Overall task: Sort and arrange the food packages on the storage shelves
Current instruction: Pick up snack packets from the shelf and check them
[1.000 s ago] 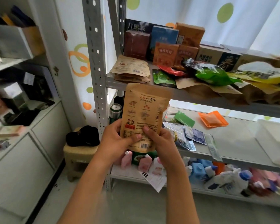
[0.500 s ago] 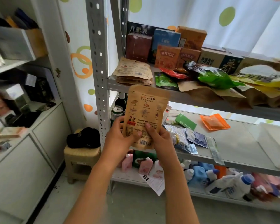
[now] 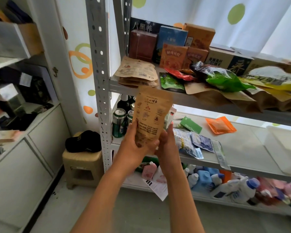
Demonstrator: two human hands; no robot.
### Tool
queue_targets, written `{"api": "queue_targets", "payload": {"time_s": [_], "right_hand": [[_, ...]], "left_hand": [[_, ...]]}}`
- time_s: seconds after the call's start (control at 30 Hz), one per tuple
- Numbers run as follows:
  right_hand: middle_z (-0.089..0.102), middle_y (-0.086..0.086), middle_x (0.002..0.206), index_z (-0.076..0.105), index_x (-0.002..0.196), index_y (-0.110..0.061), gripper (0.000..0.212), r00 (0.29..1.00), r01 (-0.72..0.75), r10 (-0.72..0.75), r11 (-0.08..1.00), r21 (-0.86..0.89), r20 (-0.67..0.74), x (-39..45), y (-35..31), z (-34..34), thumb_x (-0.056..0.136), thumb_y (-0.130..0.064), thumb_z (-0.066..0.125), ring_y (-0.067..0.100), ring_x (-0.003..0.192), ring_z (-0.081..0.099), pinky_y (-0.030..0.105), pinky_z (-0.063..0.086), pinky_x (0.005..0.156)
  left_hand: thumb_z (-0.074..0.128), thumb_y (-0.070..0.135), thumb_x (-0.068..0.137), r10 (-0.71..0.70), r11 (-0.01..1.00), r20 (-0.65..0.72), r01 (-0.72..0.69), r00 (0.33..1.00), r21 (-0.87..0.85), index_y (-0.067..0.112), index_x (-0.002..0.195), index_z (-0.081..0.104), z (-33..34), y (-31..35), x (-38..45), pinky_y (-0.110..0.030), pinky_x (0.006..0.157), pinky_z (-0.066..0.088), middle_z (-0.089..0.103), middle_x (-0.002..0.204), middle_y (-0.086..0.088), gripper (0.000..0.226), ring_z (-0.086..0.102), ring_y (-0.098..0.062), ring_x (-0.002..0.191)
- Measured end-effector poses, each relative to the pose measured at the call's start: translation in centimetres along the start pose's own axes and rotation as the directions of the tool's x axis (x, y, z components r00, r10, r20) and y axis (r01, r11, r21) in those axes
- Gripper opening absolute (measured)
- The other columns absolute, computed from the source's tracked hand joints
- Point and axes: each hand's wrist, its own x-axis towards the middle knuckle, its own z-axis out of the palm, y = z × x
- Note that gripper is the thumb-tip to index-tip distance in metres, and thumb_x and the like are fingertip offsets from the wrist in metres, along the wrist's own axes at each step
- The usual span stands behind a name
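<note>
Left hand: the left hand [image 3: 134, 148] gripped the lower left edge of the kraft-paper pouch [image 3: 150, 115], fingers curled behind it and thumb across the front.
Right hand: the right hand [image 3: 168, 145] clasped the pouch's lower right edge, fingers wrapped round the side.
Pouch: flat, brown, matte, printed with red and dark figures; it was held upright in the air in front of the metal shelving unit [image 3: 99, 81], its top level with the upper shelf's front edge.
Upper shelf: a stack of matching kraft pouches [image 3: 138, 73] lay flat at the left end; beside it lay a glossy green packet [image 3: 170, 81], a crumpled green bag [image 3: 225, 79] and brown paper bags; cardboard boxes [image 3: 173, 54] stood upright along the back.
Middle shelf: green drink cans [image 3: 118, 121] stood at the left; a green card [image 3: 191, 126], an orange sachet [image 3: 220, 125] and clear packets [image 3: 188, 143] lay flat.
Bottom shelf: plastic bottles [image 3: 238, 190], white, blue and pink.
Room: a beige plastic stool [image 3: 81, 167] carried a black item; white cabinets [image 3: 23, 162] stood at the left.
</note>
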Motion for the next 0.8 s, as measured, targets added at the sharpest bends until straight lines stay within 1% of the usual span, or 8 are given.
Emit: {"api": "queue_targets", "payload": {"time_s": [0.07,0.13,0.23,0.33,0.43,0.53,0.63,0.8], "right_hand": [[0.073,0.003,0.118,0.067,0.130,-0.026,0.064,1.000,-0.006,0.006,0.999,-0.035,0.009,-0.2,-0.1,-0.2,0.102,-0.061,0.021,0.022,0.113,0.068,0.052,0.054,0.098],[0.074,0.004,0.114,0.069,0.125,-0.023,0.040,1.000,0.017,-0.018,0.994,-0.108,-0.002,-0.3,-0.2,-0.5,0.108,-0.039,0.037,0.022,0.108,0.070,0.052,0.055,0.097],[0.075,0.008,0.112,0.071,0.118,-0.017,0.025,0.999,0.039,-0.037,0.992,-0.120,0.014,-0.6,-0.4,-1.7,0.102,-0.010,0.053,0.029,0.106,0.071,0.049,0.059,0.090],[0.075,0.006,0.109,0.068,0.119,-0.017,0.027,0.997,0.075,-0.074,0.987,-0.144,0.008,-1.2,-0.9,-2.7,0.096,-0.004,0.061,0.027,0.099,0.073,0.034,0.061,0.072],[0.069,-0.004,0.118,0.059,0.129,-0.027,0.045,0.994,0.089,-0.098,0.982,-0.169,-0.047,-1.4,-1.4,-3.1,0.089,-0.015,0.074,0.016,0.106,0.069,0.029,0.061,0.071],[0.068,-0.008,0.121,0.056,0.129,-0.031,0.058,0.996,0.077,-0.085,0.975,-0.210,-0.032,-1.6,-2.1,-3.5,0.076,-0.036,0.080,0.012,0.112,0.067,0.033,0.060,0.084],[0.075,0.001,0.112,0.059,0.125,-0.023,0.055,0.996,0.092,-0.091,0.983,-0.157,0.014,-2.2,-2.9,-3.4,0.074,-0.035,0.077,0.019,0.104,0.072,0.032,0.060,0.084],[0.076,0.005,0.109,0.059,0.123,-0.017,0.043,0.989,0.138,-0.142,0.987,-0.087,-0.040,-2.6,-3.5,-2.4,0.084,-0.019,0.076,0.022,0.098,0.075,0.031,0.062,0.077]], "left_hand": [[0.081,0.062,0.062,-0.033,0.999,0.018,0.032,0.999,0.031,0.051,0.143,0.028,0.6,-0.3,-0.1,-0.038,0.099,0.052,0.056,0.128,0.026,0.097,0.056,0.003,0.117],[0.082,0.057,0.064,-0.058,0.998,0.020,0.058,0.998,-0.021,0.051,0.143,0.030,0.8,-0.7,-0.1,-0.047,0.101,0.049,0.058,0.129,0.022,0.095,0.057,-0.008,0.121],[0.078,0.030,0.082,-0.039,0.993,0.034,0.043,0.999,-0.112,0.038,0.136,0.048,0.7,-0.8,0.0,-0.023,0.082,0.057,0.066,0.117,0.015,0.062,0.064,-0.008,0.110],[0.078,0.017,0.082,-0.050,0.980,0.014,0.052,0.999,-0.191,0.026,0.126,0.056,0.3,0.0,-0.1,-0.007,0.063,0.050,0.064,0.113,0.005,0.049,0.062,-0.003,0.098],[0.079,0.016,0.074,-0.069,0.937,0.043,0.080,0.997,-0.341,0.021,0.114,0.066,-0.4,0.5,0.0,-0.019,0.068,0.056,0.074,0.103,0.001,0.042,0.071,-0.013,0.093],[0.076,0.022,0.075,-0.038,0.910,0.091,0.072,0.995,-0.408,0.018,0.118,0.067,-1.4,1.0,0.0,-0.039,0.082,0.058,0.075,0.109,-0.005,0.043,0.072,-0.025,0.100],[0.070,0.017,0.082,0.000,0.894,0.092,0.041,0.996,-0.446,0.017,0.117,0.066,-1.7,1.7,-0.1,-0.032,0.076,0.060,0.075,0.107,-0.006,0.036,0.073,-0.024,0.097],[0.063,0.016,0.092,0.021,0.925,0.064,0.005,0.998,-0.380,0.019,0.113,0.065,-1.5,3.0,-0.6,-0.021,0.067,0.058,0.077,0.098,0.003,0.022,0.074,-0.015,0.090]]}}
